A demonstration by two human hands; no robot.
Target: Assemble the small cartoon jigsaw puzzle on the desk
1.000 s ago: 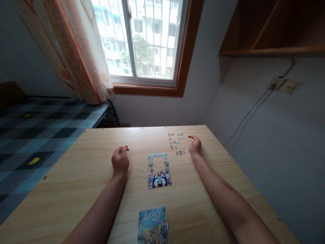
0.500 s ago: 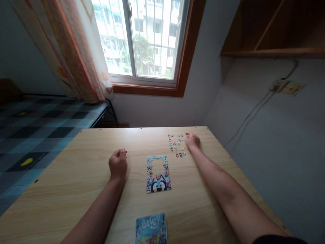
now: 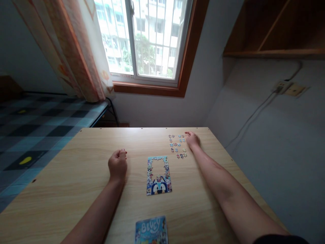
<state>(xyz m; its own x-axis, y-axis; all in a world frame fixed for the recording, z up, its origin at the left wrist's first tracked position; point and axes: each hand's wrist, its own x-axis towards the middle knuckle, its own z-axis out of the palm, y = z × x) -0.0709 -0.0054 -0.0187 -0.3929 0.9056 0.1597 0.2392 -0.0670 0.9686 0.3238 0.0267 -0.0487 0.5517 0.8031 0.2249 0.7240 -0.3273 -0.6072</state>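
Maybe our puzzle [image 3: 159,189] is light and thin, stiff like card, but its joins could pop open. It lies flat in the middle of the wooden table [image 3: 76,169], with a hole inside. We could hold it low, by both long sides. Our left hand [image 3: 117,165] is curled shut; we can't tell if anything hides inside. Our right hand [image 3: 193,139] is beside the small, knobbly bits [image 3: 175,144], far right; we can't tell how wide its fingers are.
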